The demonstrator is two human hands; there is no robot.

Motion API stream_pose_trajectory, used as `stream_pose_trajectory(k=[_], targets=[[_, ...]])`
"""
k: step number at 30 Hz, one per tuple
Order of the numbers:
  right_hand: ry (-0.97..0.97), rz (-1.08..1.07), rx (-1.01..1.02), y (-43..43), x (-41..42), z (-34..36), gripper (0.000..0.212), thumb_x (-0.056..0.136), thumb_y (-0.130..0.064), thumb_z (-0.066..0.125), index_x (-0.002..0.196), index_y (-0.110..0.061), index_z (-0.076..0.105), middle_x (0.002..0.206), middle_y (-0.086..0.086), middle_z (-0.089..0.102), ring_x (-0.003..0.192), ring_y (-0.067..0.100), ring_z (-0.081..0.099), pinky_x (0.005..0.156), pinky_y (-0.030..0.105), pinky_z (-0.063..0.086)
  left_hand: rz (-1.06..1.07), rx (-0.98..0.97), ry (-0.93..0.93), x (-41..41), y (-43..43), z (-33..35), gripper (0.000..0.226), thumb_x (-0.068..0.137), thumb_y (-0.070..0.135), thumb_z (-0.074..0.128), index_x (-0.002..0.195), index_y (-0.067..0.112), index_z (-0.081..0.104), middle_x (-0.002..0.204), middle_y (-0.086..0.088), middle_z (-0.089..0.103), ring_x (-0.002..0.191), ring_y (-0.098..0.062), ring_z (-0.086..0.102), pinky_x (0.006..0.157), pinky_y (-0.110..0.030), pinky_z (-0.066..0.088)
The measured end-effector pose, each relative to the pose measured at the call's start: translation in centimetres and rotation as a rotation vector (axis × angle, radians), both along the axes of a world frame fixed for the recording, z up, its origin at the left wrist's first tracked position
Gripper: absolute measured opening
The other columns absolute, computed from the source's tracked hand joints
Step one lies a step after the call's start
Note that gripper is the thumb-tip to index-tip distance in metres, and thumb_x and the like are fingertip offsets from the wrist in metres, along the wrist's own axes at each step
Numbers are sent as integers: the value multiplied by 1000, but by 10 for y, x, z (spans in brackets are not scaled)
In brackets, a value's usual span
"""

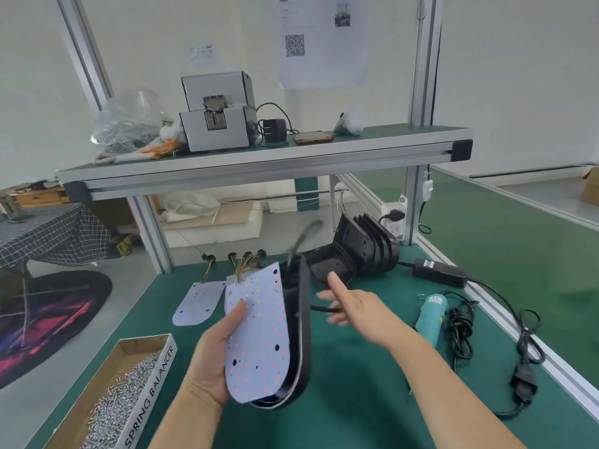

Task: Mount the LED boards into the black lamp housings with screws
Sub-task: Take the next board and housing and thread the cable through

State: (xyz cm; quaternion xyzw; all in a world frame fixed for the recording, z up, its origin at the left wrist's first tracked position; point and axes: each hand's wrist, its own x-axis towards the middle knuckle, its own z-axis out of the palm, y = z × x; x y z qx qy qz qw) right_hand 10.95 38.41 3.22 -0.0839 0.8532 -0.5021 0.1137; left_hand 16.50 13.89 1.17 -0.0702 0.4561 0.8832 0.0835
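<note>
Blur over right hand: can't tell if it holds the black cord by its fingers. On left hand only thumb shows, rest hidden behind LED board. Board also hides most of housing, just rim seen. The screw box is cut off at btm edge. Text on wall sheet too small to read.
</note>
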Motion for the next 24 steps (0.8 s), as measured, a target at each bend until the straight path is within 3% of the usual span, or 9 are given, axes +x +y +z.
stream_pose_trajectory(k=[2, 4, 9, 11, 14, 17, 19, 22, 24], targets=[[192, -31, 726, 14, -10, -13, 46, 107, -32, 30, 144, -10, 45, 92, 11, 58, 98, 33, 58, 69, 37, 45, 59, -11, 35, 1, -11, 6, 36, 81, 32, 70, 106, 7, 79, 107, -18, 75, 86, -35, 75, 67, -44, 61], [147, -36, 1050, 30, -20, -30, 43, 102, -13, 30, 141, -9, 46, 121, 16, 58, 109, 35, 54, 77, 38, 43, 107, -29, 47, 2, -22, 12, 32, 81, 28, 66, 101, 8, 79, 103, -18, 76, 80, -35, 75, 62, -45, 61], [157, -295, 783, 28, -19, -19, 25, 101, -22, 43, 115, -9, 59, 125, 12, 55, 89, 28, 45, 76, 37, 41, 1, -179, -15, 8, -33, 18, 32, 77, 21, 64, 95, 0, 79, 101, -25, 74, 78, -39, 75, 61, -45, 61], [395, -306, 410, 15, -14, 8, 28, 102, -27, 45, 105, -7, 65, 112, 12, 59, 93, 29, 56, 80, 37, 45, -80, -275, 1, 11, -32, 21, 31, 74, 18, 65, 93, -3, 79, 98, -27, 74, 77, -39, 75, 60, -43, 61], [531, -175, -126, -8, 1, 66, 33, 98, -46, 55, 112, -22, 73, 108, -14, 70, 98, -4, 59, 90, 22, 46, -203, -391, 47, 13, -28, 29, 28, 70, 7, 69, 94, -3, 79, 99, -27, 74, 78, -37, 75, 63, -39, 61], [587, 47, -31, -29, 5, 112, 47, 93, -60, 57, 135, -39, 60, 116, -23, 68, 103, -13, 54, 91, 6, 31, -309, -524, 102, 14, -21, 40, 40, 66, 21, 77, 100, 0, 78, 106, -27, 73, 85, -36, 75, 69, -37, 60], [659, 176, 175, -41, 4, 132, 45, 97, -50, 59, 139, -35, 58, 114, -19, 69, 96, -9, 55, 79, 3, 31, -371, -591, 123, 15, -18, 47, 49, 63, 28, 80, 105, 3, 77, 111, -26, 72, 91, -36, 74, 73, -36, 59], [744, 244, 334, -48, 0, 147, 20, 99, -23, 60, 110, -21, 77, 71, -21, 57, 64, -6, 50, 61, 12, 33, -391, -631, 135, 17, -18, 52, 49, 63, 30, 81, 105, 5, 77, 111, -24, 73, 93, -35, 74, 74, -36, 59], [776, 227, 371, -43, -1, 148, 18, 98, -23, 60, 99, -18, 78, 64, -18, 52, 61, -1, 48, 61, 18, 35, -356, -599, 120, 19, -24, 50, 49, 62, 28, 83, 102, 0, 77, 107, -27, 73, 87, -36, 75, 72, -38, 60]])
